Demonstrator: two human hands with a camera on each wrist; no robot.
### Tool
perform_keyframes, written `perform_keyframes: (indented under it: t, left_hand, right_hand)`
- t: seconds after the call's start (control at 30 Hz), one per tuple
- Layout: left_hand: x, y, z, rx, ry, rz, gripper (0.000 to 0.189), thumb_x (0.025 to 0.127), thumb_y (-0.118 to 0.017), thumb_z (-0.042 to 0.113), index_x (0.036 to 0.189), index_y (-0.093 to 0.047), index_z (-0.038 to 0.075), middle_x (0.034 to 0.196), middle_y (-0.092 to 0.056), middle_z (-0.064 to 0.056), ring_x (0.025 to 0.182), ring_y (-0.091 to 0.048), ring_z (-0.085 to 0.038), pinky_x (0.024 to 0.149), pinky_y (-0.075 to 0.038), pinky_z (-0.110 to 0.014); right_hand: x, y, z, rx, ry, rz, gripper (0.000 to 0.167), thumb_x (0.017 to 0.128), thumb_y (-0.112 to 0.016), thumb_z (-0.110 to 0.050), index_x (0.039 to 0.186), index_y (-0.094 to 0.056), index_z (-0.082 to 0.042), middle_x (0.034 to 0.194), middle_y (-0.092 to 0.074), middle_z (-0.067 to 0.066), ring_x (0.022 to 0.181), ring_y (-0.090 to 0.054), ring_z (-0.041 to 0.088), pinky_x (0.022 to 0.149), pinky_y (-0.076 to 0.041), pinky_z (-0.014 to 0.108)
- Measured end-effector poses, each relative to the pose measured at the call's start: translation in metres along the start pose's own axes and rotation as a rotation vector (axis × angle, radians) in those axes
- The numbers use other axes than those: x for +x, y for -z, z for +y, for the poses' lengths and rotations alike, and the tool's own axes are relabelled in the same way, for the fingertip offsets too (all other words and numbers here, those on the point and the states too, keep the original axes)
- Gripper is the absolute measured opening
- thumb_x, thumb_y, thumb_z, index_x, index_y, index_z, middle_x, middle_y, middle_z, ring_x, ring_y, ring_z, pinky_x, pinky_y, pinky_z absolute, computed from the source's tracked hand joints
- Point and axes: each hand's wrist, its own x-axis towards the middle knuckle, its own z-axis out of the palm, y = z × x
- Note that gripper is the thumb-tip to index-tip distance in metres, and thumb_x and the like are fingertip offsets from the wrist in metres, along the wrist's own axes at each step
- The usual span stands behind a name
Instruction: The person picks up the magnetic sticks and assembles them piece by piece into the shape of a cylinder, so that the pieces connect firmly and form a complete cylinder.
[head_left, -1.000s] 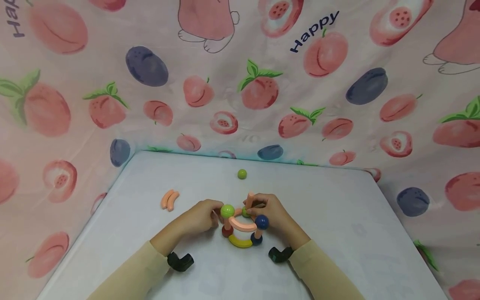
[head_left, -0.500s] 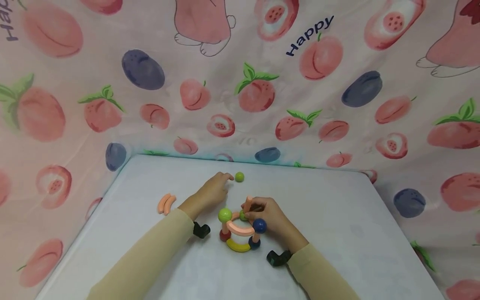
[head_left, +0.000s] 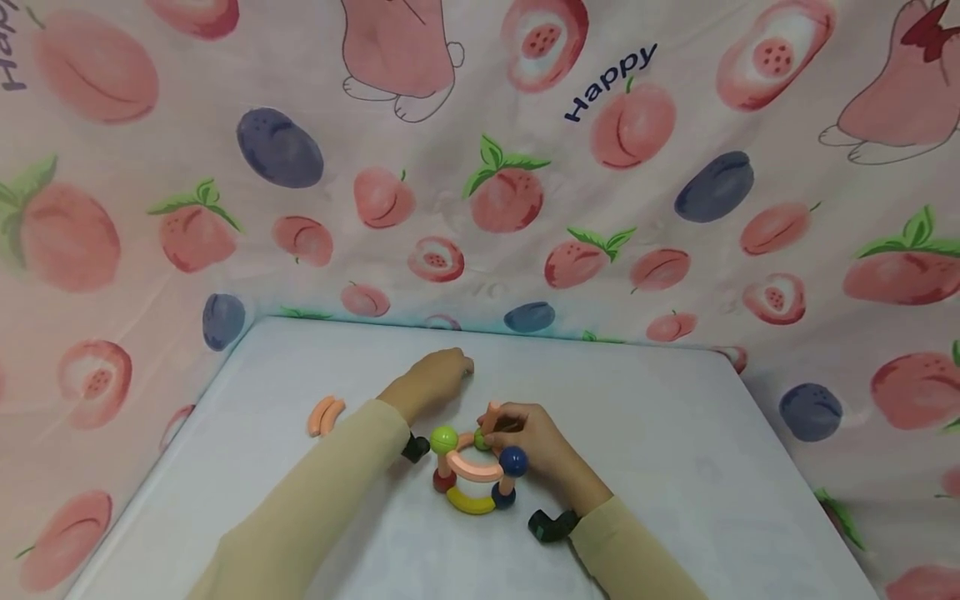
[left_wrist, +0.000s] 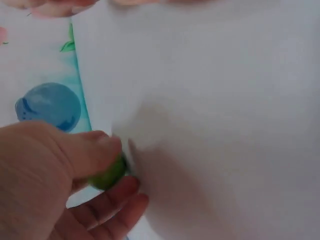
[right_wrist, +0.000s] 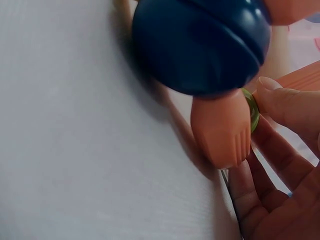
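Observation:
My left hand [head_left: 442,373] reaches to the back of the table and pinches a green ball [left_wrist: 111,176] between thumb and fingers, as the left wrist view shows; in the head view the hand hides that ball. My right hand [head_left: 521,432] holds the far side of a ball-and-stick building toy, fingers at a green ball [head_left: 481,439] and the upright orange stick [head_left: 491,418] in it. Around this frame are a lime ball [head_left: 443,439], a blue ball [head_left: 513,461], a red ball [head_left: 444,481], a yellow curved stick [head_left: 471,502] and an orange curved stick [head_left: 475,472].
Two loose orange curved sticks [head_left: 326,416] lie side by side on the white table [head_left: 637,433], left of my left forearm. A cloth [head_left: 480,250] printed with fruit hangs behind the table. A dark wrist camera [head_left: 552,526] sits by my right cuff.
My left hand has left the building toy, reached away to the back of the table and taken hold of the loose green ball there. My right hand keeps its grip on the toy.

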Motion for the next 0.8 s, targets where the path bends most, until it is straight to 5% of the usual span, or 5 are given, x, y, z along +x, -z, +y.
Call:
perform_keyframes:
  t: [0.23, 0.47, 0.8]
  left_hand:
    - [-0.020, 0.018, 0.001, -0.198, 0.065, 0.028, 0.023, 0.102, -0.070, 0.010, 0.125, -0.074, 0.010, 0.124, -0.075, -0.008, 0.117, -0.068, -0.024, 0.107, -0.055, -0.045]
    - [-0.052, 0.059, 0.020, -0.584, -0.031, -0.003, 0.029, 0.101, -0.075, 0.013, 0.130, -0.076, 0.016, 0.127, -0.075, -0.004, 0.104, -0.073, -0.019, 0.087, -0.061, -0.035]
    - [-0.074, 0.075, 0.046, -0.619, -0.209, 0.007, 0.031, 0.100, -0.076, 0.012, 0.130, -0.075, 0.020, 0.123, -0.076, 0.003, 0.121, -0.068, -0.022, 0.102, -0.059, -0.042]
  right_hand:
    - [0.000, 0.000, -0.002, -0.017, -0.013, 0.003, 0.006, 0.093, -0.082, -0.008, 0.097, -0.081, -0.012, 0.121, -0.080, 0.008, 0.105, -0.072, 0.022, 0.092, -0.057, 0.035]
    - [0.000, 0.000, 0.000, -0.025, -0.012, -0.002, 0.013, 0.094, -0.082, -0.012, 0.107, -0.083, -0.011, 0.118, -0.080, 0.007, 0.101, -0.072, 0.020, 0.089, -0.057, 0.032]
    - [-0.001, 0.000, 0.000, -0.019, -0.001, -0.007, 0.022, 0.095, -0.081, -0.010, 0.117, -0.081, -0.008, 0.119, -0.081, 0.011, 0.101, -0.071, 0.021, 0.089, -0.058, 0.029]
